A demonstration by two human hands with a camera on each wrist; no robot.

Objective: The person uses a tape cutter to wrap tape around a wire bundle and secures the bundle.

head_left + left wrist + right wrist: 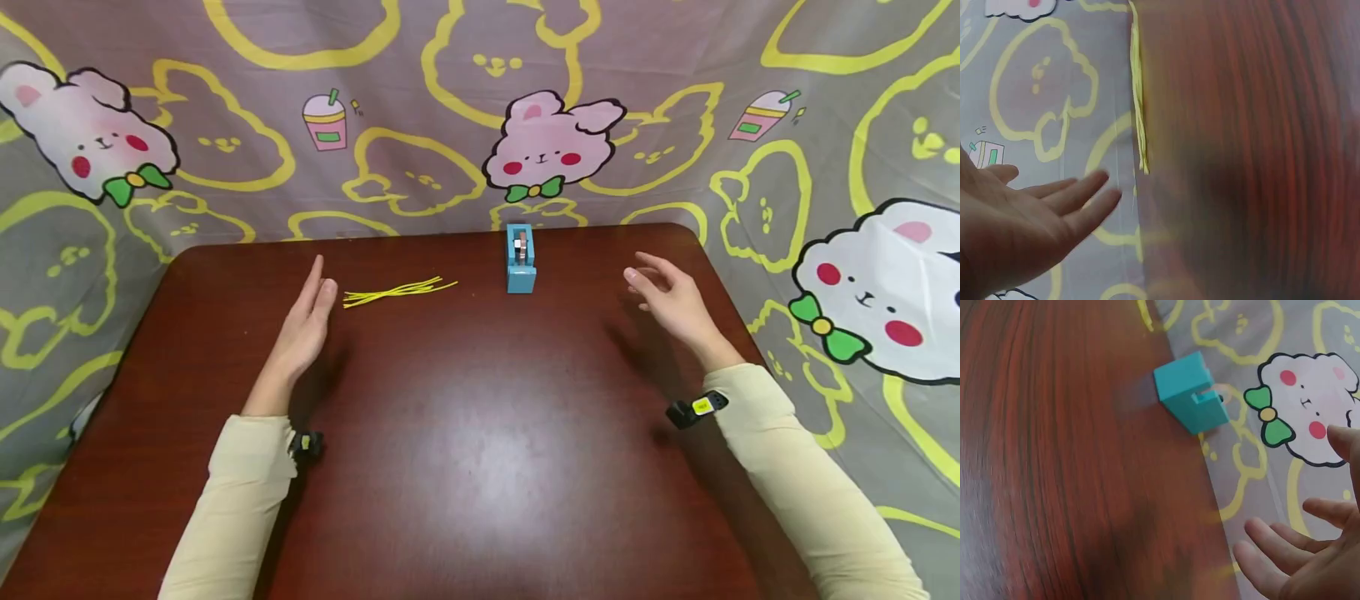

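My left hand hovers above the left part of the table, its fingers extended and nothing held. Just right of it lies a loose bundle of thin yellow strands, also seen in the left wrist view. Over the right side, my right hand is raised with relaxed, slightly bent fingers and holds nothing. Between the hands, near the far edge, stands a small blue block-shaped holder with a slot and a brownish piece inside; its kind is unclear. Neither hand touches the strands or the holder.
A dark red-brown wooden table spreads beneath both hands, shiny in the middle. Behind it and along both sides hangs a cloth printed with yellow outlines and white rabbit heads. Each wrist bears a small black camera.
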